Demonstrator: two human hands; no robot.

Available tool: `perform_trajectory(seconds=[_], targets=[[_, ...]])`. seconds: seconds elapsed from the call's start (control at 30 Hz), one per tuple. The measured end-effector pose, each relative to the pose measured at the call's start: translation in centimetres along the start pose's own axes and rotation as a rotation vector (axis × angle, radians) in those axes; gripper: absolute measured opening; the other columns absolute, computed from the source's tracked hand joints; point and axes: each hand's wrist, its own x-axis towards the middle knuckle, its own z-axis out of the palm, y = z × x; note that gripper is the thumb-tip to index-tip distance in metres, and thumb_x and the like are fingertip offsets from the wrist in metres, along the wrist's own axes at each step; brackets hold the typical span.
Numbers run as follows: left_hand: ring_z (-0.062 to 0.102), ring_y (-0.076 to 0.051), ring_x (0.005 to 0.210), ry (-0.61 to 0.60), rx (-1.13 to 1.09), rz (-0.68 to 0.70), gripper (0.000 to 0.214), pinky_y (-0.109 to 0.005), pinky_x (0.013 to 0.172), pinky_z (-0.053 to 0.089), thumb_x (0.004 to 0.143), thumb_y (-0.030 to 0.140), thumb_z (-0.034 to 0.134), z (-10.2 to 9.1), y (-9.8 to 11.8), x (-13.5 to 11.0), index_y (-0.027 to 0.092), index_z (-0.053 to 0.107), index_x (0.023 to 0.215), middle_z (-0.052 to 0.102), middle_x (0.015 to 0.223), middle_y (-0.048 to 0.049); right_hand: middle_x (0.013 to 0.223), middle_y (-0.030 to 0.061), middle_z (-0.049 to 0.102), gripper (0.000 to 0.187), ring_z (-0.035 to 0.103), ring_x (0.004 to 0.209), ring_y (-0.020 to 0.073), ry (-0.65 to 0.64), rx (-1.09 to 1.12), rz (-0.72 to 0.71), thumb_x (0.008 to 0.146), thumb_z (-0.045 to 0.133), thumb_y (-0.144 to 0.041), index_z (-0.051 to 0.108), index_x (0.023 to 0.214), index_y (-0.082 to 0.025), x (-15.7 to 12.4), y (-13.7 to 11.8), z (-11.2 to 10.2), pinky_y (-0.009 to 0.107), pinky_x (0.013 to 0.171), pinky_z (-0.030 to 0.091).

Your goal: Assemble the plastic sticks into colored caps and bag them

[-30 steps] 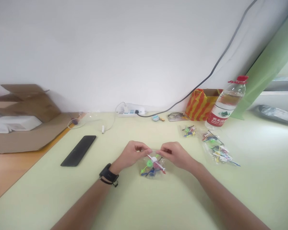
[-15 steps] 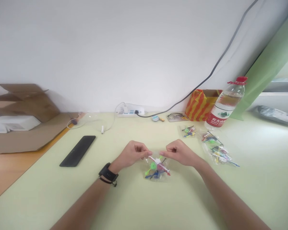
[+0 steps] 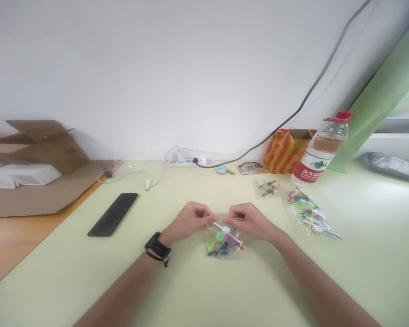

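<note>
1. Bag pos.: clear bag (image 3: pixel 225 240) of small coloured plastic parts lies on the tabletop (image 3: pixel 191 290), approx. centre. It sits btwn the two hands and just on the person's side of the fingertips.
2. Left hand (image 3: pixel 191 220): grip closed, thumb and forefinger pinching the bag's top edge at its left end. Watch (image 3: pixel 157 246) on this wrist.
3. Right hand (image 3: pixel 248 221): grip closed, pinching the same edge at its right end. Bag body rests on the tabletop below the pinched edge.
4. Vs. 0.5 s ago: right hand has moved in toward the left hand, so the gap btwn the fingertips is narrower. Bag pos. approx. unchanged, and both pinches are kept.
5. Surroundings: phone (image 3: pixel 112 220) lies left of the hands, well apart. More bags of parts (image 3: pixel 310 213) lie to the right, near a bottle (image 3: pixel 318 152) w/ red cap.
</note>
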Motion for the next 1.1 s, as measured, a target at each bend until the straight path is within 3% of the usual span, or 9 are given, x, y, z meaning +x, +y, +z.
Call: perform_trajectory(seconds=[0.2, 0.37, 0.53, 0.7, 0.77, 0.87, 0.93, 1.03, 1.1], targets=[[0.057, -0.013, 0.056, 0.138, 0.023, 0.032, 0.036, -0.023, 0.053, 0.046, 0.081, 0.048, 0.078, -0.9, -0.3, 0.4, 0.014, 0.075, 0.072, 0.067, 0.062, -0.0036, 0.06, -0.0044, 0.044, 0.04, 0.037, 0.057, 0.011, 0.032, 0.021, -0.007, 0.091, 0.064, -0.052, 0.059, 0.069, -0.019, -0.2, 0.4, -2.0, 0.024, 0.05, 0.031], [0.055, -0.012, 0.056, 0.18, 0.051, 0.06, 0.036, -0.023, 0.053, 0.044, 0.077, 0.047, 0.081, -1.2, -0.6, 0.5, 0.014, 0.072, 0.066, 0.066, 0.06, -0.0024, 0.061, -0.0015, 0.056, 0.038, 0.044, 0.056, 0.0121, 0.078, -0.027, -0.033, 0.09, 0.067, -0.051, 0.067, 0.07, -0.018, -0.3, 0.4, -2.2, 0.026, 0.052, 0.037], [0.062, -0.017, 0.07, 0.214, 0.068, 0.09, 0.03, -0.027, 0.065, 0.049, 0.084, 0.045, 0.076, -1.4, -0.4, 0.3, 0.016, 0.079, 0.079, 0.075, 0.075, -0.0064, 0.083, 0.0073, 0.074, 0.027, 0.066, 0.074, 0.0204, 0.286, -0.073, -0.168, 0.092, 0.067, -0.044, 0.077, 0.08, -0.022, 0.0, 0.2, -1.5, 0.033, 0.066, 0.053], [0.057, -0.014, 0.064, 0.405, -0.024, 0.066, 0.042, -0.026, 0.062, 0.046, 0.093, 0.055, 0.062, -1.2, -0.9, 0.7, 0.017, 0.078, 0.089, 0.072, 0.076, -0.0052, 0.092, 0.0092, 0.077, 0.019, 0.071, 0.085, 0.024, 0.513, -0.236, -0.361, 0.098, 0.061, -0.033, 0.077, 0.091, -0.025, -0.4, -0.3, 0.0, 0.04, 0.08, 0.059], [0.055, -0.014, 0.062, 0.497, -0.043, 0.043, 0.048, -0.025, 0.059, 0.044, 0.095, 0.059, 0.056, -1.2, -1.6, 1.0, 0.016, 0.077, 0.093, 0.07, 0.074, -0.0048, 0.101, 0.0098, 0.078, 0.018, 0.072, 0.094, 0.0246, 0.543, -0.377, -0.465, 0.099, 0.059, -0.024, 0.077, 0.1, -0.026, -0.9, -0.6, 0.7, 0.043, 0.086, 0.058], [0.054, -0.014, 0.059, 0.593, -0.047, -0.004, 0.054, -0.025, 0.056, 0.041, 0.093, 0.065, 0.055, -1.4, -2.6, 1.4, 0.015, 0.076, 0.089, 0.068, 0.071, -0.0048, 0.113, 0.0104, 0.076, 0.024, 0.069, 0.106, 0.0248, 0.424, -0.599, -0.637, 0.099, 0.055, -0.012, 0.073, 0.108, -0.025, -1.5, -1.1, 2.1, 0.045, 0.094, 0.056], [0.054, -0.014, 0.058, 0.604, -0.046, -0.012, 0.056, -0.025, 0.054, 0.041, 0.092, 0.067, 0.055, -1.4, -3.0, 1.5, 0.015, 0.075, 0.088, 0.068, 0.07, -0.0052, 0.115, 0.0107, 0.075, 0.025, 0.067, 0.108, 0.0243, 0.303, -0.722, -0.72, 0.098, 0.052, -0.006, 0.072, 0.101, -0.021, -1.7, -1.4, 3.3, 0.045, 0.097, 0.054], [0.054, -0.014, 0.058, 0.59, -0.048, -0.009, 0.057, -0.025, 0.054, 0.041, 0.092, 0.067, 0.054, -1.4, -3.0, 1.5, 0.014, 0.075, 0.087, 0.067, 0.069, -0.0056, 0.108, 0.0118, 0.074, 0.027, 0.064, 0.109, 0.0242, 0.186, -0.842, -0.748, 0.096, 0.049, -0.001, 0.068, 0.084, -0.017, -1.6, -1.2, 5.0, 0.042, 0.099, 0.051], [0.054, -0.014, 0.058, 0.579, -0.057, -0.013, 0.057, -0.025, 0.055, 0.041, 0.092, 0.067, 0.055, -1.4, -3.0, 1.5, 0.014, 0.075, 0.087, 0.067, 0.068, -0.0054, 0.095, 0.0101, 0.072, 0.027, 0.064, 0.1, 0.0229, 0.133, -0.888, -0.703, 0.094, 0.049, 0.0, 0.064, 0.078, -0.017, -1.5, -0.9, 5.8, 0.038, 0.091, 0.052]])
